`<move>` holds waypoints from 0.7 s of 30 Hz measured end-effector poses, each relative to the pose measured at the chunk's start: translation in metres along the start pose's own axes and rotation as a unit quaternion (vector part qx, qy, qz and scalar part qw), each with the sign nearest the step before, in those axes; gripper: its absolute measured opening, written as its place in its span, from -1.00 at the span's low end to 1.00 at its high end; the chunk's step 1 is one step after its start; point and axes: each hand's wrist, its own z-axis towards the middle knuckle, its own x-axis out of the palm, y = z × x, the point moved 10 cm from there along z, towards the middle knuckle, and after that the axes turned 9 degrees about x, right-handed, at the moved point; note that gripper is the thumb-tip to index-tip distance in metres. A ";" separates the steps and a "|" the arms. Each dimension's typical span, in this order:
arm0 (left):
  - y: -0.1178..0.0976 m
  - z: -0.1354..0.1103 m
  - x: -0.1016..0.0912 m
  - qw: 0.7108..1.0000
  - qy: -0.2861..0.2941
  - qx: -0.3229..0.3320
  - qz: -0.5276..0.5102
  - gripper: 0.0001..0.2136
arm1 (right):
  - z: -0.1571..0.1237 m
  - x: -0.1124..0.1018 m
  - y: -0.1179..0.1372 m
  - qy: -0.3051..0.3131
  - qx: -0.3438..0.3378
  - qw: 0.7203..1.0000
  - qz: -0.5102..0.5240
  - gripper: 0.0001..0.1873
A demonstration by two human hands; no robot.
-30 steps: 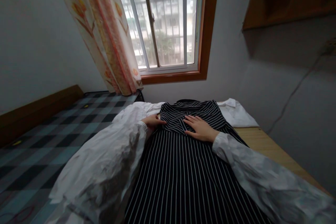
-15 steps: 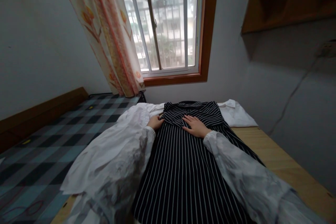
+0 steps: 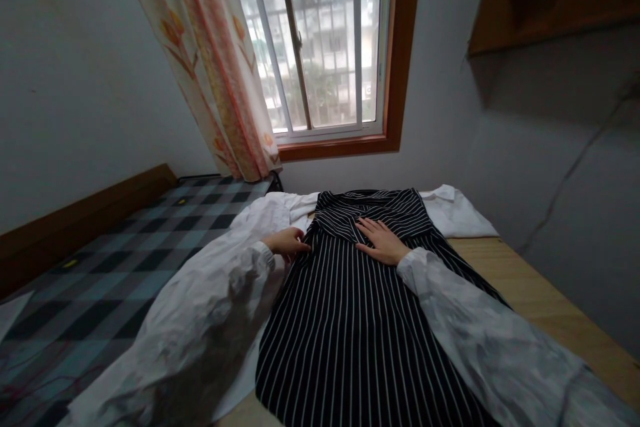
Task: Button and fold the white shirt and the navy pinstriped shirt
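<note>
A black dress with thin white stripes [image 3: 350,320] lies spread out, its gathered top toward the window and its skirt toward me. At the left side of its waist, my left hand [image 3: 285,242] has thumb and fingers closed on the edge of the cloth. My right hand [image 3: 384,243] rests flat on the front of the dress just below the crossed top, fingers spread. White garments show beneath and beside the dress, one cloth [image 3: 273,210] on the left and a folded one [image 3: 457,213] at the far right corner.
The dress lies on a pale wooden board [image 3: 530,287]. To the left is a bed surface with a checked cover [image 3: 165,240] and a wooden side rail [image 3: 90,220]. A wall shelf [image 3: 545,7] hangs at upper right. A flowered curtain [image 3: 205,67] and a window stand ahead.
My left hand has slid down the left edge of the dress, toward me and slightly outward. My right hand stays flat on the cloth. The view has shifted slightly.
</note>
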 end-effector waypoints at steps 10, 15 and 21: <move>-0.118 0.026 0.039 0.975 -0.078 0.203 -0.037 -0.72 | -0.008 -0.044 -0.004 -0.134 -0.012 0.978 0.157 -0.47; -0.145 0.037 0.101 0.969 0.018 0.239 -0.064 -0.62 | -0.009 -0.050 -0.032 -0.132 0.061 0.956 0.255 -0.64; -0.127 0.025 0.134 0.956 0.169 0.195 -0.139 -0.31 | -0.001 -0.040 -0.042 -0.067 0.128 0.958 0.249 -0.72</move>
